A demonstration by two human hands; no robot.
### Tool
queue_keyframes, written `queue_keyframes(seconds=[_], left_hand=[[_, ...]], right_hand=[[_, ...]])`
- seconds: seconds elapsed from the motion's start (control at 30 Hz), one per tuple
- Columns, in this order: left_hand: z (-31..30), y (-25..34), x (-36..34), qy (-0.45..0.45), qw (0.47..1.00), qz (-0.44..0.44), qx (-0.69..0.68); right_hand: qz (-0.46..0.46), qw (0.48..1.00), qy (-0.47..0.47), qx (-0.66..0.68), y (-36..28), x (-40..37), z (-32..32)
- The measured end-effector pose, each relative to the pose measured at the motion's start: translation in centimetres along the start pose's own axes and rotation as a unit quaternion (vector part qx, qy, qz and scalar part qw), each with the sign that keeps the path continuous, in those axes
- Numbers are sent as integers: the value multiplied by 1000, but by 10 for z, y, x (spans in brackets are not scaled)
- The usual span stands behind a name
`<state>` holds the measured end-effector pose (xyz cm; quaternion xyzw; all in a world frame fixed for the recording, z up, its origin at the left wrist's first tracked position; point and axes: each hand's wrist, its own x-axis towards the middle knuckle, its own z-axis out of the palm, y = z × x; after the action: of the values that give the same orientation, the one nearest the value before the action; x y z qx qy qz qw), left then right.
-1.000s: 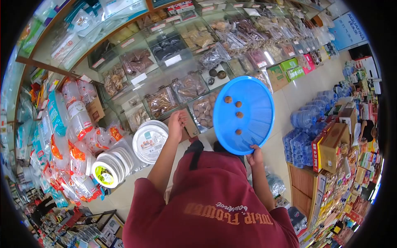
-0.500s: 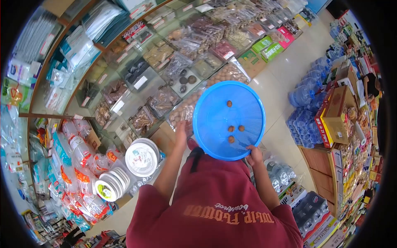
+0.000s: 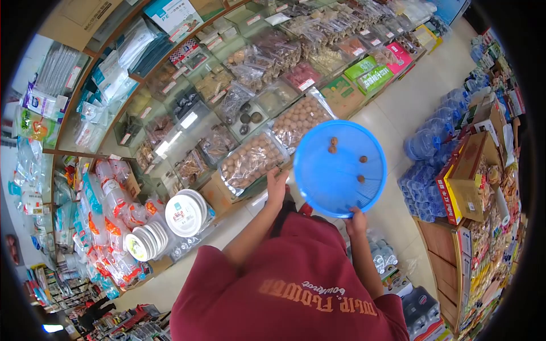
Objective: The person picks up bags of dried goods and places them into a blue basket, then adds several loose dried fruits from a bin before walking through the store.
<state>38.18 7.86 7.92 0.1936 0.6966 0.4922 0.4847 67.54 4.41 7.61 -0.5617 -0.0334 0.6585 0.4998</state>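
A round blue basket (image 3: 341, 196) is held out in front of my body, with several small brown round items (image 3: 333, 145) lying loose inside it. My right hand (image 3: 356, 221) grips its near rim. My left hand (image 3: 277, 184) is off the basket, to its left, with fingers apart and nothing in them. Just beyond that hand, a clear bag of brown round items (image 3: 251, 162) lies on the display edge, and a second such bag (image 3: 304, 118) is behind the basket's left side.
Glass compartments with bagged dried goods (image 3: 216, 142) run along the front. White plate stacks (image 3: 186, 214) and bagged cups (image 3: 111, 196) stand at left. Water bottles (image 3: 424, 142), an open carton (image 3: 478, 182) and a wooden-sided shelf (image 3: 441, 256) are at right.
The basket and my right hand have shifted right in view. The brown items have rolled to other spots inside it. My left hand has also moved right, and both bags show more fully.
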Motion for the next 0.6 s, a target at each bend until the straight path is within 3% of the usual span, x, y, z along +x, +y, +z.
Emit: queue_keyframes(seconds=[0.03,0.07,0.2,0.3,0.37,0.43,0.53,0.57,0.6], left_hand=[[9,3,1,27,997,57,54],[14,7,4,11,999,31,-23],[26,2,40,-56,991,65,-104],[49,16,62,-59,998,1,-34],[77,10,88,-63,997,17,-31],[113,25,106,-90,989,-74,-95],[176,65,126,-106,981,-143,-79],[198,83,133,-119,979,-144,-80],[215,107,139,-182,978,-98,27]], right_hand=[[31,999,-37,-14,-7,5,5],[29,998,-55,-29,-13,8,11],[40,993,-105,-21,-36,40,6],[43,993,-75,75,-62,55,13],[25,991,10,133,-76,81,0],[-21,992,39,122,-91,98,-2],[-81,991,73,82,-126,103,15],[-88,992,73,47,-141,106,23],[-73,996,46,28,-149,120,18]])
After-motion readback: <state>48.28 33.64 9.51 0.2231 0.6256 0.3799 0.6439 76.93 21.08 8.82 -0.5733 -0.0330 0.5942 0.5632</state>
